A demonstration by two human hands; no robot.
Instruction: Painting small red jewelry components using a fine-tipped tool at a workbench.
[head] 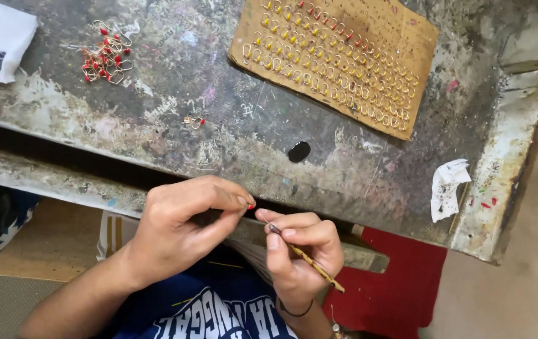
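We hold a tiny wire hook with a red bead pinched at the tips of our left hand, thumb and forefinger closed together on it, just above the near edge of the counter. Our right hand has its grip clamped on a thin stick, held like a pen, with the dark tip pointing up and left toward the bead and nearly touching it.

The piece is so small that a slight loosening of the pinch could let it fall, we judge, and since the hands sit over the gap between the counter and our lap it would likely drop out of sight onto the blue shirt or the floor. If the stick's tip carries wet colour, a shaky touch could smear it onto the wire or our fingertips. A push too hard could bend the fine loop.

The left wrist is bent inward, knuckles up, fingers curled over the thumb. The right hand lies below it, palm turned toward us, fingers wrapped round the stick.

Farther off, a cardboard sheet carries rows of hooks, and a loose heap of red-beaded hooks lies at the upper left. One stray hook lies apart.
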